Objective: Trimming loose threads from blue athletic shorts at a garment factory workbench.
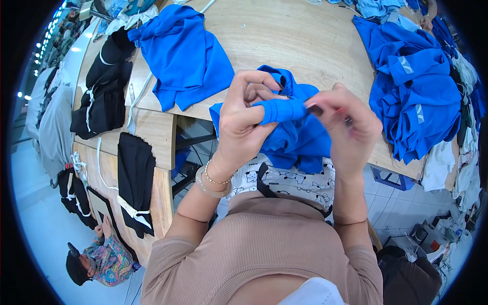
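Observation:
A blue garment [295, 137] lies bunched at the near edge of the wooden table [305, 40], partly over my lap. My left hand [244, 114] pinches a ribbed blue band of it, stretched over one finger. My right hand [343, 122] grips the same band from the right; a small dark object shows between its fingers, too hidden to identify. Both hands are raised just above the garment, close together.
A folded blue garment [183, 56] lies at the left of the table. A heap of blue garments [417, 96] fills the right side. Black garments [104, 86] sit on a lower bench at left, where a person in a patterned top [104, 259] sits below.

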`<state>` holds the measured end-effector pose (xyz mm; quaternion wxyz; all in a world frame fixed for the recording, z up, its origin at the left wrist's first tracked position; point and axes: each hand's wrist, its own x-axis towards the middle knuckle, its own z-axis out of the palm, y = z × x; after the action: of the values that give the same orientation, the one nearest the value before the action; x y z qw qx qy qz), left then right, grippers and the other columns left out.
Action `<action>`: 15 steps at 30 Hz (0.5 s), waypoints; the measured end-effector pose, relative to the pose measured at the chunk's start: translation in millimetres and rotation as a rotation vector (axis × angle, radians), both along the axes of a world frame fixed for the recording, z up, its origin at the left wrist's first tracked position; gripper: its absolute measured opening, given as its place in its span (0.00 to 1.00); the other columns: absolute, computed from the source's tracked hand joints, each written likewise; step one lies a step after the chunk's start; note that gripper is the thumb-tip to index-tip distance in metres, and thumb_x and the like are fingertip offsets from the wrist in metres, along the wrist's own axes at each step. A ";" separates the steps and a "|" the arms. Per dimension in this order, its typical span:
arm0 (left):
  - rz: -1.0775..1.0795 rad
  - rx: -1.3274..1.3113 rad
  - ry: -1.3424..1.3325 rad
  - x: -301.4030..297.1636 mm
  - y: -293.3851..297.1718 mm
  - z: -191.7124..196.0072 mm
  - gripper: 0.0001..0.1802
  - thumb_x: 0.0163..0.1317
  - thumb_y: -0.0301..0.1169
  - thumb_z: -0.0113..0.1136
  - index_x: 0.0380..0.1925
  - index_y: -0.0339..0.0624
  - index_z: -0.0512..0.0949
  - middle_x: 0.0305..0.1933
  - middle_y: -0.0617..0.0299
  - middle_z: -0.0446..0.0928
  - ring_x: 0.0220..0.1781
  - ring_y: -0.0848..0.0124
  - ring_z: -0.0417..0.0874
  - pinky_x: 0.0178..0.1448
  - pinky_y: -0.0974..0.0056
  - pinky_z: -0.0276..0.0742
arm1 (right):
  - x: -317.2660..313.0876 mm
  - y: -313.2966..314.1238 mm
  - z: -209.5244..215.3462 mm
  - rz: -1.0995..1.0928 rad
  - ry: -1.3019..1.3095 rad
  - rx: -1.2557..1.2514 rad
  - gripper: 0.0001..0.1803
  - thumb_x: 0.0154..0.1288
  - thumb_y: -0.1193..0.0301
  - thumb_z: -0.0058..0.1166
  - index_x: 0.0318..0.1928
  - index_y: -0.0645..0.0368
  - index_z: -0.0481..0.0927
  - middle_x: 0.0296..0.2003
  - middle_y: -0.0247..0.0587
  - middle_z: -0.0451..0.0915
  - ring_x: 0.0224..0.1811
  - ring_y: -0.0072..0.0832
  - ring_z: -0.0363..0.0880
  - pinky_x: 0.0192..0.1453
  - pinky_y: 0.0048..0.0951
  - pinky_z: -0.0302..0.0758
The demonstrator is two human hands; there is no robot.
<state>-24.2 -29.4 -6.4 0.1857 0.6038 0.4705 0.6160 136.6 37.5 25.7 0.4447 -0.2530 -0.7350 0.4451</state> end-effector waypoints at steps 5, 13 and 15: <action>0.084 0.134 0.194 -1.5 -4.9 -1.3 0.07 0.43 0.12 0.60 0.17 0.36 0.76 0.47 0.51 0.64 0.42 0.63 0.81 0.46 0.64 0.78 | 5.9 9.4 -1.3 0.007 0.247 -0.317 0.06 0.58 0.79 0.59 0.37 0.64 0.80 0.33 0.33 0.80 0.36 0.17 0.75 0.42 0.17 0.72; 0.137 0.220 0.273 5.2 -8.9 -9.2 0.12 0.40 0.13 0.60 0.11 0.37 0.68 0.48 0.49 0.64 0.41 0.60 0.81 0.46 0.62 0.78 | 2.5 1.8 -3.9 -0.004 0.155 -0.296 0.11 0.53 0.87 0.56 0.37 0.64 0.82 0.33 0.33 0.81 0.35 0.17 0.77 0.40 0.18 0.73; 0.151 0.230 0.292 5.1 -8.7 -6.1 0.12 0.40 0.15 0.62 0.12 0.38 0.68 0.48 0.49 0.65 0.40 0.61 0.80 0.45 0.63 0.77 | 4.7 7.0 -0.1 0.044 0.101 -0.319 0.10 0.53 0.86 0.56 0.37 0.64 0.81 0.33 0.33 0.81 0.35 0.17 0.77 0.40 0.17 0.72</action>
<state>-19.0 -38.1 -12.5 -0.0013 0.6670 0.4630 0.5837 141.3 44.4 25.5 0.4254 -0.2816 -0.6369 0.5780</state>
